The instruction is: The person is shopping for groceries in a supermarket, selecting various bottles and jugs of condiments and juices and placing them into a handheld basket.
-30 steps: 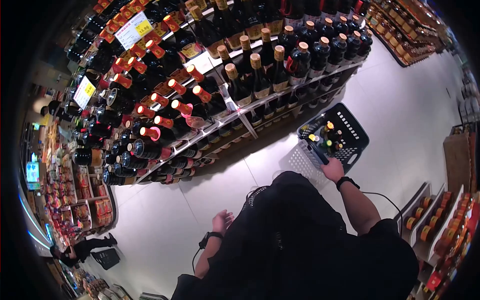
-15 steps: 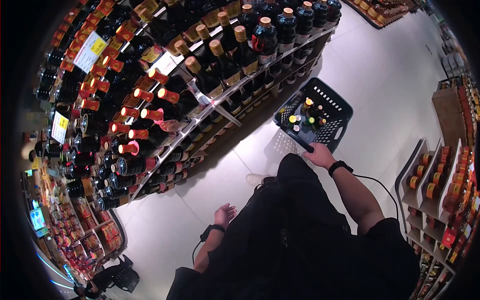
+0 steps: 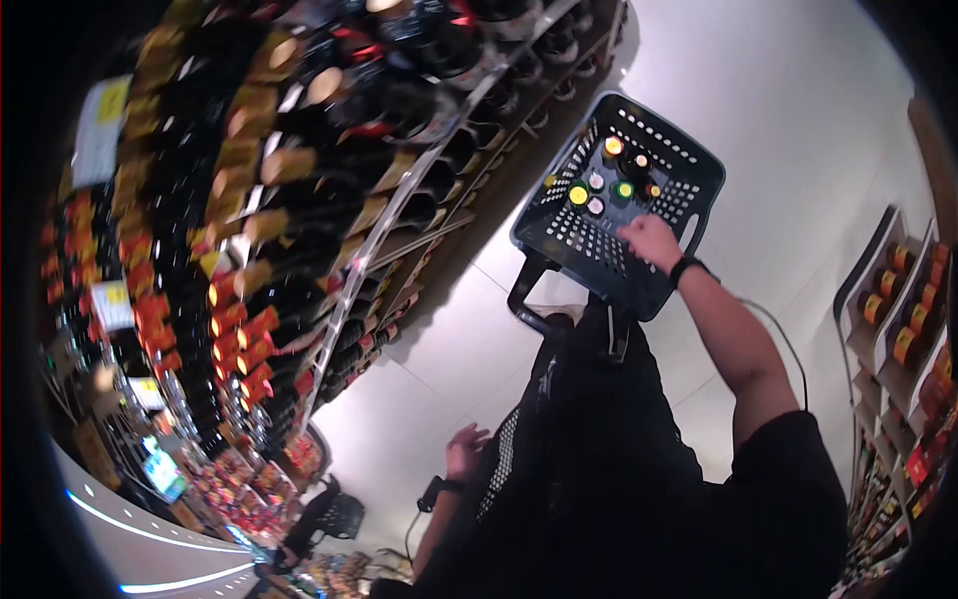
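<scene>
Dark plastic shopping basket (image 3: 579, 235) with perforated walls hangs out in front of the person, over the pale tiled floor (image 3: 798, 150) and just beside the lower tiers of a long shelf rack of dark bottles with red and gold caps (image 3: 299, 200), which is blurred. The right hand (image 3: 649, 240), a black band at its wrist, is closed over the basket's near rim, fingers curled around it. A cluster of small bottles with yellow, green and orange caps (image 3: 609, 180) already stands upright inside, and much of the basket's room is unfilled. The left hand (image 3: 464, 449) hangs low at the person's side, fingers loosely apart, holding nothing. A second rack of orange-lidded jars (image 3: 898, 319) stands to the right.
</scene>
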A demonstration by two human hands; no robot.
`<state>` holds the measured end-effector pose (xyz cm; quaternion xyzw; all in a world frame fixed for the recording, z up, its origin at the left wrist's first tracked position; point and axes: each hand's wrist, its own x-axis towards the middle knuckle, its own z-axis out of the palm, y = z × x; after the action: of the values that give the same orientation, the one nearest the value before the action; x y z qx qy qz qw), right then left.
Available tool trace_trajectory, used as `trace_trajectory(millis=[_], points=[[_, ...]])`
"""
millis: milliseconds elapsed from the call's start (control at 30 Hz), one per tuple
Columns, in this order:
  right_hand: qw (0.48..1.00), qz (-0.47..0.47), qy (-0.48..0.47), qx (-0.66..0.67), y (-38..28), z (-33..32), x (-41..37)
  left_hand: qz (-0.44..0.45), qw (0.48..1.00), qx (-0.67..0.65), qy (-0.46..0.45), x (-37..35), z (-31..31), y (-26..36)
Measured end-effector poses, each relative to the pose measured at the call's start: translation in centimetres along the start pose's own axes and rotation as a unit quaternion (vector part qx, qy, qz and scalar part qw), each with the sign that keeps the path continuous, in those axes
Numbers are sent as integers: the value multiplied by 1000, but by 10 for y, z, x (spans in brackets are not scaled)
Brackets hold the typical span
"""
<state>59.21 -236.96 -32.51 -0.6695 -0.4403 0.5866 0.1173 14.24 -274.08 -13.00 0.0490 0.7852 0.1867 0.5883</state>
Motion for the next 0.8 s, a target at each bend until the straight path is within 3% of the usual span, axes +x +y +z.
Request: trace_trajectory(millis=[33, 100, 200, 233, 300, 400, 567, 667, 700, 800], points=[[997, 77, -2, 5, 16, -6, 31, 37, 996, 78, -27, -9, 6, 11], [991, 132, 4, -37, 50, -19, 87, 40, 990, 130, -44, -22, 29, 36], [958, 265, 11, -110, 108, -23, 166, -24, 993, 113, -17, -38, 66, 79], [954, 268, 25, -131, 105, -26, 172, -21, 990, 137, -20, -40, 74, 92], [943, 292, 36, -156, 92, -39, 185, -120, 992, 17, 29, -34, 93, 119], [935, 314, 45, -160, 112, -37, 214, -123, 990, 44, 46, -27, 110, 134], [921, 343, 88, -161, 209, -5, 276, -153, 984, 75, 47, -25, 131, 156], [933, 314, 80, -157, 222, 4, 291, -187, 978, 91, 37, -18, 131, 152], [942, 293, 39, -156, 193, -5, 280, -197, 976, 77, 47, -16, 130, 149], [953, 235, 54, -184, 253, 16, 309, -190, 978, 66, 53, -12, 128, 140]])
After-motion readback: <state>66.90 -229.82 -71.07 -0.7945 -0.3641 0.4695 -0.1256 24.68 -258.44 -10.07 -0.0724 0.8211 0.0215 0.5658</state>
